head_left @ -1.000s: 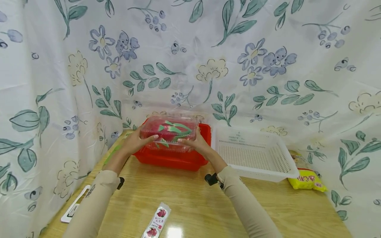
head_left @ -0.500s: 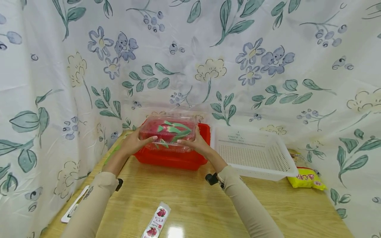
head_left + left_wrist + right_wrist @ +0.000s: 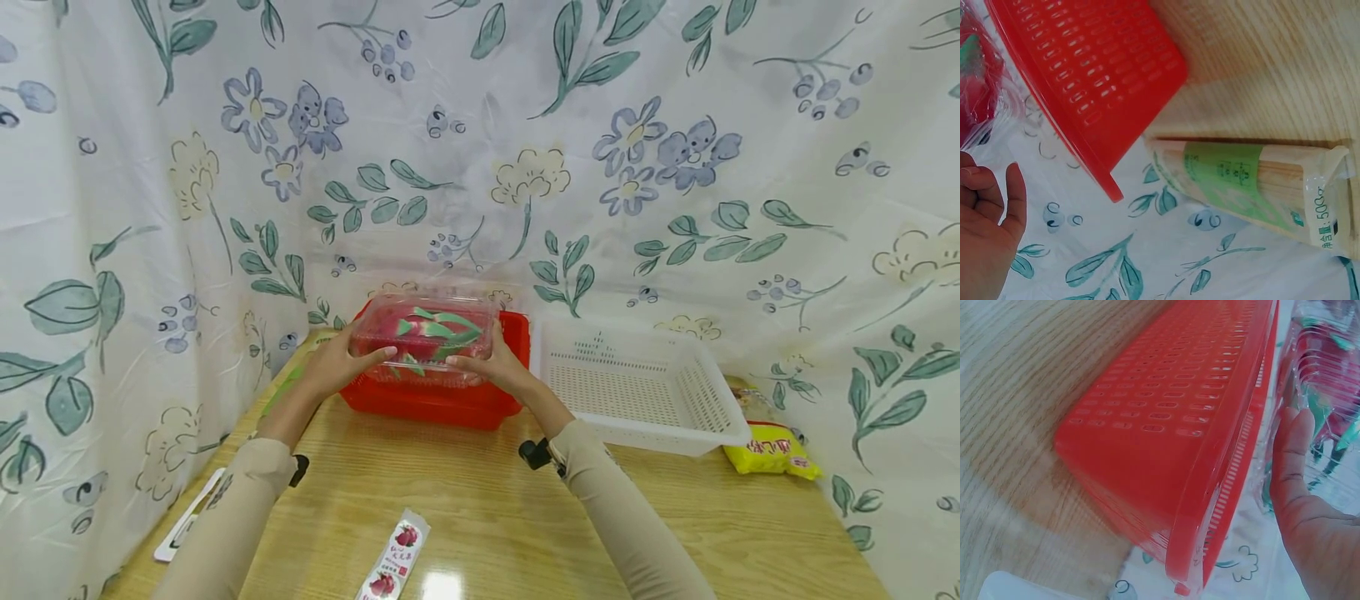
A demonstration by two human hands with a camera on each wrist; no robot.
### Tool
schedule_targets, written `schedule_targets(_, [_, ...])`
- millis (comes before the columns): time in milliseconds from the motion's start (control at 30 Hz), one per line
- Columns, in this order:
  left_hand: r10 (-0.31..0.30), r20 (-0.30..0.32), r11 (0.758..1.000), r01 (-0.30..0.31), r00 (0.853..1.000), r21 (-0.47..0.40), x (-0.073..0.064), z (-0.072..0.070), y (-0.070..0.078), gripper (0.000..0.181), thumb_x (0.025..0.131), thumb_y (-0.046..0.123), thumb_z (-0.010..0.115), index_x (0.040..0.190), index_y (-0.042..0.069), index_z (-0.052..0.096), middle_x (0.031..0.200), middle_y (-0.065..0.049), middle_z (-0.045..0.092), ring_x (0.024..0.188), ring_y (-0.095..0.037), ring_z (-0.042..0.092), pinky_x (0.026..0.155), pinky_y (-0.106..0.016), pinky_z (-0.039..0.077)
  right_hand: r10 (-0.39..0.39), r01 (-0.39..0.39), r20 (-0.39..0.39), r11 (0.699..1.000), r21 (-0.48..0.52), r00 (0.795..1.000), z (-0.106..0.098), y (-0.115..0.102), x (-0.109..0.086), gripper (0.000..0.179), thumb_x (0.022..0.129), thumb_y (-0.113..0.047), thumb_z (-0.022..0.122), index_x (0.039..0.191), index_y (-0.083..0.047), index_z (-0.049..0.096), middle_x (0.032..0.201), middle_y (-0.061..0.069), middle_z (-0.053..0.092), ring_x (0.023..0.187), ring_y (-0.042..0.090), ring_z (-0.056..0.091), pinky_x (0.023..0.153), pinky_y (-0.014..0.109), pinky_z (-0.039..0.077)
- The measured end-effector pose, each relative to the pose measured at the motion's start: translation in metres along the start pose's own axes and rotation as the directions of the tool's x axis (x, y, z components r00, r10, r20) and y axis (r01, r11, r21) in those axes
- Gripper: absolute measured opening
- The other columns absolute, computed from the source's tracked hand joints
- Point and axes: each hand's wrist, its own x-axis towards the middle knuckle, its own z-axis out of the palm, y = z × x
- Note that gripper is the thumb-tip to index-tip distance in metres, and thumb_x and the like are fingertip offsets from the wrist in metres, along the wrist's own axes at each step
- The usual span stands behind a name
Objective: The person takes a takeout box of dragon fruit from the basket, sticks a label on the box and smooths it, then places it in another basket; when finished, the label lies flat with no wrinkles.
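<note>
Both hands grip a clear plastic box of dragon fruit by its two ends, above the red basket. Through the lid shows a pink dragon fruit with green scales. In the head view, my left hand has its thumb along the near side of the box, its other fingers hidden behind the end. The right hand mirrors it at the opposite end, thumb on the near side. The right wrist view shows the right thumb against the ribbed plastic wall, with the basket's rim below the box.
A white perforated basket stands right of the red one, a yellow packet beyond it. A pack of noodles lies left of the red basket. A label strip and a white-framed packet lie nearer the front.
The box has sunk very slightly toward the red basket, its lid now facing a little more upward. Both hands keep their hold, and the baskets stay where they were.
</note>
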Motion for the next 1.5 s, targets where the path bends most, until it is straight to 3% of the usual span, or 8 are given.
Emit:
schedule_targets(167, [-0.005, -0.008, 1.000, 0.005, 1.000, 0.014, -0.002, 0.001, 0.002, 0.102, 0.083, 0.074, 0.058, 0.159, 0.018, 0.020, 0.150, -0.020, 0.044, 0.126, -0.043, 0.050, 0.101, -0.065, 0.040, -0.022, 0.022, 0.010, 1.000, -0.002, 1.000, 0.000, 0.000, -0.001, 0.097, 0.089, -0.031, 0.071, 0.157, -0.021, 0.002, 0.149, 0.010, 0.040, 0.132, 0.031, 0.042, 0.095, 0.048, 0.052])
schedule_targets(400, [-0.006, -0.033, 0.997, 0.008, 0.999, 0.077, -0.005, 0.003, 0.004, 0.092, 0.083, 0.075, 0.057, 0.148, 0.012, 0.037, 0.082, -0.012, 0.049, 0.074, -0.026, 0.051, 0.059, -0.035, 0.040, -0.008, 0.008, -0.001, 1.000, -0.006, 1.000, 0.000, 0.002, -0.004, 0.095, 0.088, -0.033, 0.072, 0.155, -0.026, 0.006, 0.142, 0.004, 0.046, 0.122, 0.027, 0.051, 0.087, 0.042, 0.056])
schedule_targets(567, [-0.011, -0.038, 0.997, 0.014, 0.999, 0.072, -0.006, 0.003, 0.006, 0.091, 0.083, 0.076, 0.057, 0.146, 0.012, 0.039, 0.091, -0.014, 0.054, 0.080, -0.028, 0.054, 0.063, -0.036, 0.044, -0.001, 0.001, -0.004, 1.000, 0.002, 1.000, -0.001, 0.002, -0.007, 0.095, 0.090, -0.031, 0.069, 0.157, -0.026, 0.002, 0.145, 0.006, 0.044, 0.116, 0.026, 0.055, 0.082, 0.039, 0.058])
schedule_targets(733, [-0.002, -0.038, 0.999, 0.004, 0.999, 0.053, -0.007, 0.004, 0.007, 0.101, 0.082, 0.076, 0.058, 0.157, 0.016, 0.027, 0.132, -0.020, 0.056, 0.112, -0.037, 0.055, 0.091, -0.055, 0.050, 0.046, -0.046, -0.008, 0.999, -0.008, 0.999, -0.001, 0.001, -0.011, 0.104, 0.090, -0.035, 0.070, 0.159, -0.025, -0.007, 0.144, 0.007, 0.047, 0.103, 0.026, 0.065, 0.086, 0.039, 0.056])
schedule_targets(1033, [0.007, -0.040, 0.999, -0.006, 0.999, 0.044, -0.009, 0.005, 0.008, 0.100, 0.081, 0.076, 0.059, 0.157, 0.019, 0.028, 0.138, -0.018, 0.054, 0.118, -0.037, 0.053, 0.095, -0.058, 0.049, 0.018, -0.018, 0.011, 1.000, 0.000, 1.000, -0.004, 0.001, -0.014, 0.098, 0.092, -0.031, 0.070, 0.158, -0.023, -0.002, 0.141, 0.012, 0.051, 0.090, 0.029, 0.071, 0.083, 0.040, 0.057])
schedule_targets(1267, [0.036, -0.066, 0.999, -0.034, 0.997, 0.024, -0.011, 0.011, 0.009, 0.086, 0.082, 0.072, 0.062, 0.145, 0.016, 0.043, 0.091, -0.013, 0.055, 0.076, -0.027, 0.052, 0.060, -0.035, 0.045, 0.082, -0.083, -0.006, 0.995, -0.058, 0.997, -0.010, -0.005, -0.023, 0.112, 0.090, -0.039, 0.070, 0.158, -0.021, -0.018, 0.146, 0.016, 0.046, 0.087, 0.026, 0.072, 0.108, 0.049, 0.042])
schedule_targets(1400, [0.057, -0.064, 0.998, -0.057, 0.996, -0.007, -0.013, 0.014, 0.011, 0.073, 0.083, 0.068, 0.064, 0.131, 0.015, 0.049, 0.076, -0.008, 0.045, 0.061, -0.022, 0.042, 0.049, -0.029, 0.033, 0.105, -0.106, -0.015, 0.989, -0.107, 0.994, -0.014, -0.004, -0.027, 0.113, 0.089, -0.044, 0.070, 0.157, -0.024, -0.018, 0.125, 0.020, 0.059, 0.085, 0.026, 0.068, 0.103, 0.049, 0.046])
schedule_targets(1500, [0.071, -0.073, 0.997, -0.071, 0.995, -0.007, -0.014, 0.017, 0.011, 0.082, 0.083, 0.068, 0.064, 0.145, 0.018, 0.044, 0.076, -0.007, 0.045, 0.061, -0.021, 0.041, 0.049, -0.029, 0.032, 0.110, -0.112, -0.025, 0.986, -0.123, 0.994, -0.016, -0.002, -0.029, 0.113, 0.088, -0.045, 0.071, 0.158, -0.025, -0.016, 0.138, 0.017, 0.051, 0.095, 0.027, 0.064, 0.098, 0.049, 0.049])
